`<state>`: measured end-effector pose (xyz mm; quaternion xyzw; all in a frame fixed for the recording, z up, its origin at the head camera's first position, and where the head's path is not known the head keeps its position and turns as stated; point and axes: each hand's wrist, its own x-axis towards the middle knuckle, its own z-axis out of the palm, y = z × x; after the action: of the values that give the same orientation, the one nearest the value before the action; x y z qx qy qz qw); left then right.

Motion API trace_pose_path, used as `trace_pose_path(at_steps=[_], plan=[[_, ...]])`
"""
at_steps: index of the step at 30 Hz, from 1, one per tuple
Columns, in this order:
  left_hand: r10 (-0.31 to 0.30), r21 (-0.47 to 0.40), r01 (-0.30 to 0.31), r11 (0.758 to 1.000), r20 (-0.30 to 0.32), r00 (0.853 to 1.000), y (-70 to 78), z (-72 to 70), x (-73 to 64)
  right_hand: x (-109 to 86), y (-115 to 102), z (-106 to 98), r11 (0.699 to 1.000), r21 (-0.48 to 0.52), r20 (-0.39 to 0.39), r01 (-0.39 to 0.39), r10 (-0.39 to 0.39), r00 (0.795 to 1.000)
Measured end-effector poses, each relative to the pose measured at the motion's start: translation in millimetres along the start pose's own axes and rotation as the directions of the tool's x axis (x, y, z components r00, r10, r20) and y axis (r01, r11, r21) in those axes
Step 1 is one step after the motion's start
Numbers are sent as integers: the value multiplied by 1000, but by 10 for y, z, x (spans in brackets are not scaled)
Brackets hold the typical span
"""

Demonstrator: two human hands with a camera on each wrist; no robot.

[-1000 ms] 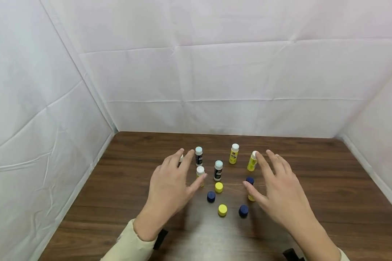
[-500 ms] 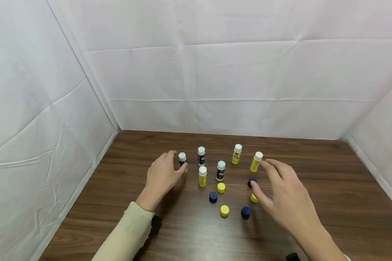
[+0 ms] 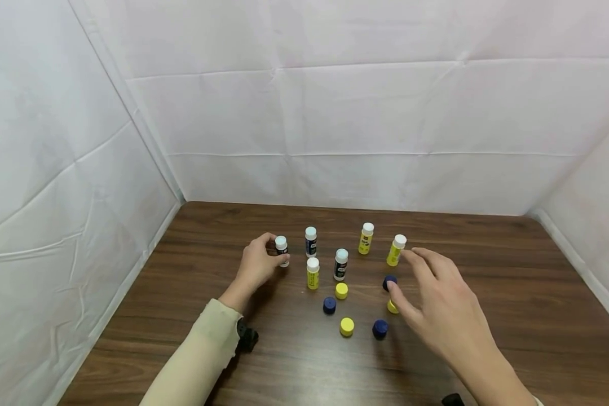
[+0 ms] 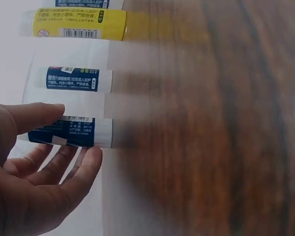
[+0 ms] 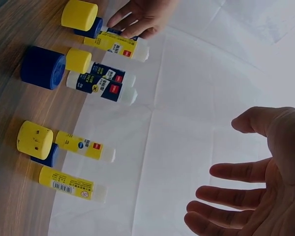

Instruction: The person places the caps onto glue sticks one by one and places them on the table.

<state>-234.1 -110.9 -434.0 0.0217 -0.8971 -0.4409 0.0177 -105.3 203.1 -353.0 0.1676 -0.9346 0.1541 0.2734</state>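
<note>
At the left of the group, my left hand [image 3: 256, 264] holds an uncapped dark blue glue stick [image 3: 281, 248] between thumb and fingers. In the left wrist view that glue stick [image 4: 64, 132] stands with its white base at the tabletop. My right hand [image 3: 438, 301] hovers with spread, relaxed fingers beside a yellow glue stick [image 3: 393, 256], holding nothing. Two more blue glue sticks, one at the back [image 3: 311, 247] and one nearer [image 3: 340, 270], stand upright. So do a yellow glue stick [image 3: 312, 278] in front and another yellow glue stick [image 3: 365, 243] at the back.
Loose caps lie in front of the sticks: yellow caps [image 3: 347, 327] and blue caps [image 3: 380, 329], several in all. Two caps sit close under my right fingers, a blue cap [image 3: 388, 281] and a yellow cap [image 3: 393, 307]. White cloth [image 3: 355, 113] walls the brown table [image 3: 294, 361].
My left hand has moved left from above the sticks, down to the leftmost blue glue stick, and taken hold of it. My right hand has barely shifted.
</note>
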Motion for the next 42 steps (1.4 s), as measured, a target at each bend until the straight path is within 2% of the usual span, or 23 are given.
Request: trace_pose_path(at_steps=[4,13,16,19,23,26,30,34,37,42], plan=[[-14,-49,14,999,-4,1000,-20,-1,15,6,-12,-3,1000,2,1,-6,6,1000],[-18,-74,17,997,-17,1000,21,-40,-28,9,-19,-5,1000,0,2,-18,18,1000],[5,-99,-9,995,-46,999,75,-73,-80,6,-14,0,1000,3,7,-25,25,1000],[49,-131,-61,990,-93,994,160,-124,-160,6,-5,9,999,6,17,-31,31,999],[132,-166,-160,973,-166,977,347,-207,-334,16,13,21,1000,9,30,-27,26,999],[211,-199,-254,946,-214,954,534,-275,-511,35,26,26,1000,14,36,-12,11,999],[311,-287,-379,880,-256,915,760,-355,-734,56,30,33,1000,21,46,-3,2,999],[364,-355,-452,818,-287,886,886,-416,-865,57,29,43,1000,26,57,-10,8,998],[374,-351,-468,811,-304,876,921,-451,-909,48,30,49,1000,27,63,-11,9,998],[359,-349,-456,819,-310,880,934,-491,-935,23,28,64,1000,30,79,0,-2,997]])
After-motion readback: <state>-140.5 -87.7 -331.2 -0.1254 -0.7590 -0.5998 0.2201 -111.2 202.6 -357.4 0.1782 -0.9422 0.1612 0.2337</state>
